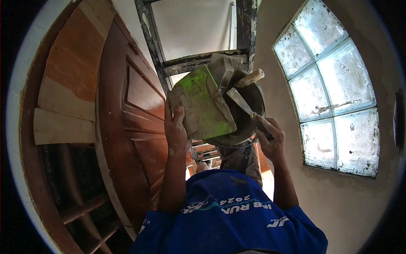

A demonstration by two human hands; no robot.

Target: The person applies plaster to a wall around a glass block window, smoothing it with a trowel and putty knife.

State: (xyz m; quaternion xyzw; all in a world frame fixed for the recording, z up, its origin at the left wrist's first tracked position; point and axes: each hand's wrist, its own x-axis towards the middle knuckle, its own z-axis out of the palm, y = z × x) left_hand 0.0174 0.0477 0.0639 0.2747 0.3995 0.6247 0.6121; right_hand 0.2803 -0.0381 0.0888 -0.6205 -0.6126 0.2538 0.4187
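Note:
My left hand [175, 129] grips the near left edge of a green plastering float [215, 120], its face smeared with grey mortar. My right hand [272, 137] is closed around the dark handle of a putty knife [240, 100]. The knife's metal blade points up and left, close to the float's right edge. Under both tools is a dark bucket [257, 96], partly hidden by the float. A tool with a pale, worn handle [251, 78] leans over the bucket's far rim. Beside it stands a grey, mortar-caked angular piece [223, 70] whose kind I cannot make out.
A stained stepladder [198, 63] rises just beyond the bucket. At left are a brown panelled wooden door [141, 110] and a sheet of cardboard [69, 80]. A glass-block window [338, 89] is set in the grey plastered wall [279, 76] at right.

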